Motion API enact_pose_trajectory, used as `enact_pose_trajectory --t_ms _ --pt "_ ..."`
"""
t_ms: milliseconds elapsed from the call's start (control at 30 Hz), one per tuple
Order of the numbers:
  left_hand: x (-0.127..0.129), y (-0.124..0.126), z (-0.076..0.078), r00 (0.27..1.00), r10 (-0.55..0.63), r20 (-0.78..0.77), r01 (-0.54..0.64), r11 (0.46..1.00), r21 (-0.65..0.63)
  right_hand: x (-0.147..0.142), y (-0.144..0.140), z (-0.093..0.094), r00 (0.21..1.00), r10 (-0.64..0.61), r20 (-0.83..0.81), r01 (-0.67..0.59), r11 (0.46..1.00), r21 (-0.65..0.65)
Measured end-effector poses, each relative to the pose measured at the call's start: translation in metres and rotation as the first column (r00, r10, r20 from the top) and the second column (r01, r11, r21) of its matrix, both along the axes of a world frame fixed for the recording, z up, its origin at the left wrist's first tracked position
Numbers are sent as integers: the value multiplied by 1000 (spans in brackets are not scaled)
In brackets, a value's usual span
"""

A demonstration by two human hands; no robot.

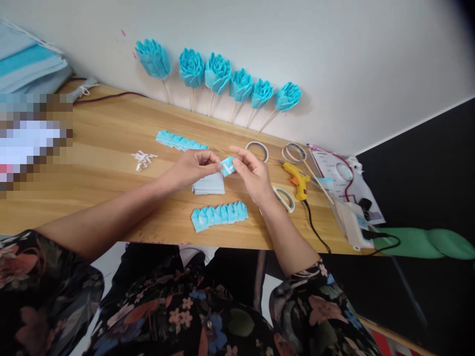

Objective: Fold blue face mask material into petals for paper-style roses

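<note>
A small folded piece of blue paper (229,164) with a white strip across it is pinched between both hands above the table. My left hand (191,167) has its left edge between thumb and fingers. On the other edge, my right hand (253,173) presses with thumb and fingertips. Partly hidden under the hands lies a pale folded stack (208,185). Nearer me is a row of folded blue petals (219,215); a second blue petal row (180,140) lies behind my left hand. Short white strips (142,159) lie in a small heap to the left.
Several blue paper flowers (191,67) on thin sticks lean against the wall. To the right are tape rolls (257,150), a yellow glue gun (297,179) with a black cord, and a white power strip (354,225). Blue bags (31,59) stand at the far left.
</note>
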State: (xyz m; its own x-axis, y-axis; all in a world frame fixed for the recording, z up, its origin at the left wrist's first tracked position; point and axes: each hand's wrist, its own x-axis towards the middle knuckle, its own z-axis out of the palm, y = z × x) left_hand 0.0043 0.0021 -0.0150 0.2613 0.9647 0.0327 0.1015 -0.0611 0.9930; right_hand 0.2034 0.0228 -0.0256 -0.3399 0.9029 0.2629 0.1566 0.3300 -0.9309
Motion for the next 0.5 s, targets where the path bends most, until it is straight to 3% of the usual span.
enact_pose_trajectory --t_ms 167,367,500 --pt "1 -2 -2 998 -25 -65 25 1000 11 -2 -2 -3 998 22 53 -21 1000 -12" --pt "5 -4 1 997 -72 -32 72 997 -21 -3 -3 -1 999 -39 -8 39 999 -6" --pt "2 -3 2 1000 3 23 -2 1000 -27 0 -1 2 997 -42 -69 37 997 -67"
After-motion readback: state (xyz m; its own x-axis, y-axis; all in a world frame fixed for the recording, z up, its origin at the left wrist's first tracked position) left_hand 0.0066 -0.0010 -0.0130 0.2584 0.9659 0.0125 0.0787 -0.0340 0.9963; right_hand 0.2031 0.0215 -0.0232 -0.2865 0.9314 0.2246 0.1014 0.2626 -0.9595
